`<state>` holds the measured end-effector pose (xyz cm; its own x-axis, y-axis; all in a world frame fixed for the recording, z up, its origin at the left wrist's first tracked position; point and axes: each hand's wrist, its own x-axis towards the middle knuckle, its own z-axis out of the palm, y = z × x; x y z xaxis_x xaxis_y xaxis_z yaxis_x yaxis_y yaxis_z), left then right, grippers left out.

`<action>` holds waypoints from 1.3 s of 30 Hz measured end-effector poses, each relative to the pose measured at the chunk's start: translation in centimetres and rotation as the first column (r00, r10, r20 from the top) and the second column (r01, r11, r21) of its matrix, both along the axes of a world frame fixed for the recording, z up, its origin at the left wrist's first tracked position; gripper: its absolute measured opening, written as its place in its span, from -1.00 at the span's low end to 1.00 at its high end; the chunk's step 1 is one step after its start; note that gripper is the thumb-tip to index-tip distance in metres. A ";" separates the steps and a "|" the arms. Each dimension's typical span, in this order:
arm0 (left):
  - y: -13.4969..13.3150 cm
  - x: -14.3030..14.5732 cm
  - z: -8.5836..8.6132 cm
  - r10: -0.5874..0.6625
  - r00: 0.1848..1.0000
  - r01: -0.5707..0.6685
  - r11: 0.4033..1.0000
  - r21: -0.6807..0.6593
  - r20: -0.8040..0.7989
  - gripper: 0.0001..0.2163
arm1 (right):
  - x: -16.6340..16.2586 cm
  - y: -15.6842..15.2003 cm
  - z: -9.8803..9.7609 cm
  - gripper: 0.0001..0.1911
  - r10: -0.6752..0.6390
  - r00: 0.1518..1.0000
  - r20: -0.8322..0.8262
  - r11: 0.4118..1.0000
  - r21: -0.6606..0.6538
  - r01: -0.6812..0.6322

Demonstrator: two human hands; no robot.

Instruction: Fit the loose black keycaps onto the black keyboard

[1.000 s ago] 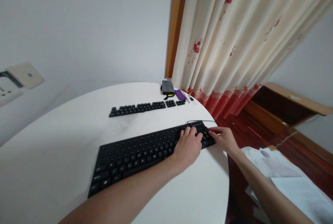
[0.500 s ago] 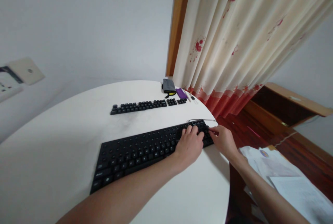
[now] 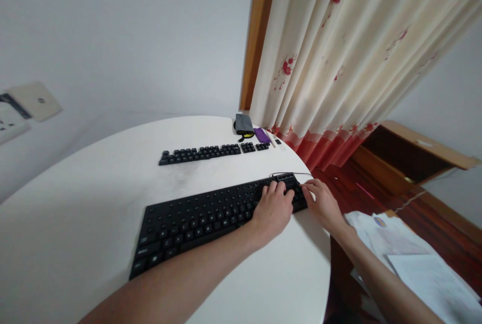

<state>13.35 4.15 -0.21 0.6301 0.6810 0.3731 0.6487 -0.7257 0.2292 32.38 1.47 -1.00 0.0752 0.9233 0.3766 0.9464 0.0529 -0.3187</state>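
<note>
A black keyboard (image 3: 203, 216) lies at a slant on the white round table. Its front rows carry keycaps, while the back rows show bare round key posts. My left hand (image 3: 273, 211) rests on its right part with the fingers a little apart, covering some keys. At the keyboard's right end is my right hand (image 3: 322, 204), thumb and forefinger drawn close together at the edge keys. Whatever lies between those fingertips is too small to make out. Behind the keyboard, loose black keycaps (image 3: 201, 154) are set out in rows and groups.
A grey pouch (image 3: 244, 124), a purple cloth (image 3: 261, 135) and small slim items stand near the table's (image 3: 94, 188) back right edge. The keyboard's cable (image 3: 297, 173) runs there too. Papers (image 3: 422, 258) lie beyond the right edge; a curtain (image 3: 320, 63) hangs behind.
My right hand's fingers have shifted slightly at the keyboard's right edge, with the fingers somewhat more spread over it. My left hand stays on the keys. The view has moved slightly.
</note>
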 end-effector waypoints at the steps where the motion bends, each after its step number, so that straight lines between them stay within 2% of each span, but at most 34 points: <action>1: 0.0 0.0 0.0 0.007 1.000 -0.007 1.000 0.008 0.003 -0.83 | 0.1 0.1 -0.3 -0.65 -0.017 0.999 -0.047 1.000 0.025 0.018; 4: -0.1 0.0 0.1 0.017 1.000 -0.017 0.999 0.033 -0.009 -0.82 | 0.0 0.1 -1.0 -0.63 -0.030 0.991 -0.132 0.997 0.068 0.039; 8: -0.7 -0.1 0.8 -0.001 0.998 0.006 0.996 0.087 -0.060 -0.88 | -0.3 0.1 -1.0 -0.64 0.023 0.998 -0.065 0.998 0.056 -0.019; 10: -1.0 -0.3 1.8 -0.004 0.998 0.011 0.993 0.120 -0.061 -0.89 | -0.3 0.0 -0.5 -0.65 0.022 0.997 -0.075 0.996 0.084 -0.016; 13: -0.9 -1.5 4.1 0.018 1.000 -0.019 0.991 0.133 0.010 -0.86 | -0.6 -0.1 0.3 -0.67 -0.001 0.984 -0.176 0.985 0.171 0.031; 17: 1.9 -6.3 7.4 0.132 0.978 -0.148 0.985 0.093 0.161 -0.78 | -2.5 -0.8 1.3 -0.70 0.023 0.964 -0.263 0.970 0.239 0.042; 21: 5.9 -14.3 8.8 0.286 0.932 -0.308 0.949 0.070 0.222 -0.75 | -5.9 -2.0 1.2 -0.70 0.103 0.965 -0.241 0.973 0.226 -0.048; 23: 7.1 -18.7 8.9 0.386 0.898 -0.404 0.913 0.050 0.212 -0.74 | -7.2 -2.4 0.7 -0.66 0.109 0.979 -0.171 0.978 0.196 -0.075; 26: 7.6 -24.5 8.5 0.479 0.853 -0.496 0.868 0.036 0.206 -0.72 | -7.7 -2.5 -0.3 -0.65 0.028 0.999 -0.030 0.990 0.139 -0.024; 30: 7.6 -30.0 7.6 0.608 0.760 -0.622 0.783 -0.015 0.228 -0.74 | -7.0 -2.2 -1.3 -0.66 -0.010 0.999 0.053 0.991 0.137 0.003; 34: 8.4 -32.8 6.4 0.662 0.703 -0.671 0.739 -0.068 0.261 -0.78 | -6.8 -2.3 -1.7 -0.64 0.017 0.998 0.065 0.987 0.159 -0.027; 37: 9.6 -33.5 5.6 0.662 0.693 -0.669 0.738 -0.088 0.285 -0.77 | -6.9 -2.4 -2.6 -0.62 0.020 0.995 0.097 0.988 0.153 -0.035; 39: 10.4 -33.4 4.9 0.628 0.724 -0.620 0.774 -0.130 0.285 -0.76 | -6.8 -2.4 -3.5 -0.58 0.022 0.994 0.104 0.982 0.185 -0.041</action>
<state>-20.10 14.60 4.72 -0.0785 0.8920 0.4452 0.8500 -0.1735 0.4974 25.56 -0.92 -4.50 0.0003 0.8371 0.5470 0.9701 0.1325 -0.2033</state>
